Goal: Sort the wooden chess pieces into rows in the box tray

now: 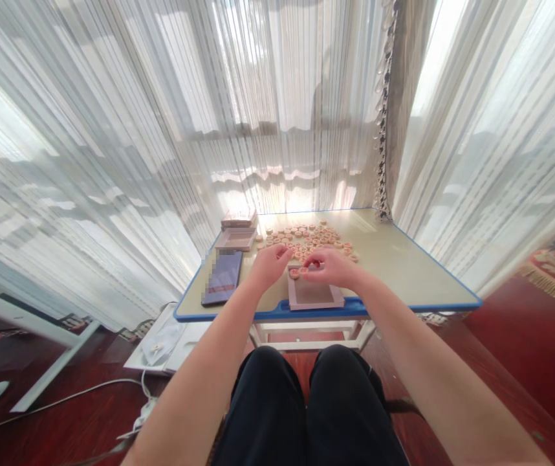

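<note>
Over the near left corner of a shallow open box [316, 295], my right hand [332, 266] pinches a round wooden Chinese chess piece [304, 270]. Another chess piece [294, 274] lies beside it, inside that corner of the box. My left hand [272, 262] hovers left of the box, at the near edge of a loose spread of Chinese chess pieces [309, 241]. Its fingers are curled together, and whatever may be between them is hidden. Several pieces in the spread show red markings on top.
A dark tablet [222, 278] lies on the table's left side. Behind it are a second shallow box [237, 239] and a stacked packet [239, 219]. The pale table [403, 275] has a blue rim. Sheer curtains [268, 97] hang behind it.
</note>
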Available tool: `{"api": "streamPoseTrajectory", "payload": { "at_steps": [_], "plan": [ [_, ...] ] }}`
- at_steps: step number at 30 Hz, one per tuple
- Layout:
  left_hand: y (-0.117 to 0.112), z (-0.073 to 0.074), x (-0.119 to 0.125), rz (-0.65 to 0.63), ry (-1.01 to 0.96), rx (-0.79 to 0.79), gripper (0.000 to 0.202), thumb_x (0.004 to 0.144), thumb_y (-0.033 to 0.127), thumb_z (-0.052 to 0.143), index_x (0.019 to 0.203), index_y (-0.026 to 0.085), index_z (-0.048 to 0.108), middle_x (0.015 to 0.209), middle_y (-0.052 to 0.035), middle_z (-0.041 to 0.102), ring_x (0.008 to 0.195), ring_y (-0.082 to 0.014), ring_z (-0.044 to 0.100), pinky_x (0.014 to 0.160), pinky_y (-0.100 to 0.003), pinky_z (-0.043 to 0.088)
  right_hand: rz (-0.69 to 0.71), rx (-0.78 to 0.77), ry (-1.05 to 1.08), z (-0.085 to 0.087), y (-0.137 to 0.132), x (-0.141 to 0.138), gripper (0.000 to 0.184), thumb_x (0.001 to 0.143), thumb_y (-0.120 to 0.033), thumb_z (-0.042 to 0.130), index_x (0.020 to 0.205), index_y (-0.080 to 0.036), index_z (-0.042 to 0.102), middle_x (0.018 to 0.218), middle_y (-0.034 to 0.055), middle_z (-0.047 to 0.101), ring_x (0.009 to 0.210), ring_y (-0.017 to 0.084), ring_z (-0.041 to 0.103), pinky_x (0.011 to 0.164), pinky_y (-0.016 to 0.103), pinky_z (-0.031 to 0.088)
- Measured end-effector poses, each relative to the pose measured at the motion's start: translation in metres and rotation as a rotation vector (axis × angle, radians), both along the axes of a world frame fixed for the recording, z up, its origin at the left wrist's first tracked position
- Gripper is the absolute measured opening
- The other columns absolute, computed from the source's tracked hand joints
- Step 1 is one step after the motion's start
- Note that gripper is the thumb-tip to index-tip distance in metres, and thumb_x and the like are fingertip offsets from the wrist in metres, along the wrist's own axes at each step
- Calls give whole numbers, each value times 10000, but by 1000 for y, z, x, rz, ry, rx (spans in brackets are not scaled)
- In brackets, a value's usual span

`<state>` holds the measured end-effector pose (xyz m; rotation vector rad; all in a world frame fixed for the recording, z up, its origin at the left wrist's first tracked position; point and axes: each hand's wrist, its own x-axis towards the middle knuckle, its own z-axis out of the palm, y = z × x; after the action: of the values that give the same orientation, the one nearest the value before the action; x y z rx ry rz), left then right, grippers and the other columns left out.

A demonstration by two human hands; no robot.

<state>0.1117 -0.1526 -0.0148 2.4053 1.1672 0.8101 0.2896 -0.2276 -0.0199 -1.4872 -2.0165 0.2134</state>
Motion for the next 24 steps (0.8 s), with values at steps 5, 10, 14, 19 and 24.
{"api": "streamPoseTrajectory", "payload": {
  "at_steps": [5,10,14,19,24],
  "plan": [
    [-17,-23,-14,-1,-118,-173,329,823,345,483,1058,181,645,1009,-47,681,912,-171,597,820,-236,431,-92,-21,-156,-5,-21,-34,191,753,-358,583,718,-238,728,646,32,670,736,202,582,687,298,408],
    [-13,-25,-14,-51,-77,-167,300,798,329,527,1017,180,670,1069,-67,669,985,-197,587,897,-275,419,-149,-38,-108,-12,-21,-37,231,775,-401,566,845,-249,727,719,30,682,736,196,593,676,296,414],
    [-8,-28,-14,-41,-79,-144,279,797,310,515,981,173,673,980,-69,689,913,-197,603,842,-279,439,-209,-19,-80,-14,-18,-37,204,732,-392,617,817,-224,696,716,24,666,753,198,582,678,297,407],
    [-6,-30,-14,-57,-89,-112,240,790,295,509,907,184,687,930,-56,697,866,-188,610,805,-269,445,-160,-114,-73,-12,-19,-38,202,760,-407,583,820,-246,689,722,14,663,717,177,578,610,274,381],
    [-6,-30,-16,-79,-108,-111,236,795,301,506,885,182,690,907,-50,702,842,-184,612,779,-265,447,-158,-137,-111,-10,-17,-40,148,744,-365,584,809,-260,665,709,-2,658,665,165,565,550,260,346]
  ]
}}
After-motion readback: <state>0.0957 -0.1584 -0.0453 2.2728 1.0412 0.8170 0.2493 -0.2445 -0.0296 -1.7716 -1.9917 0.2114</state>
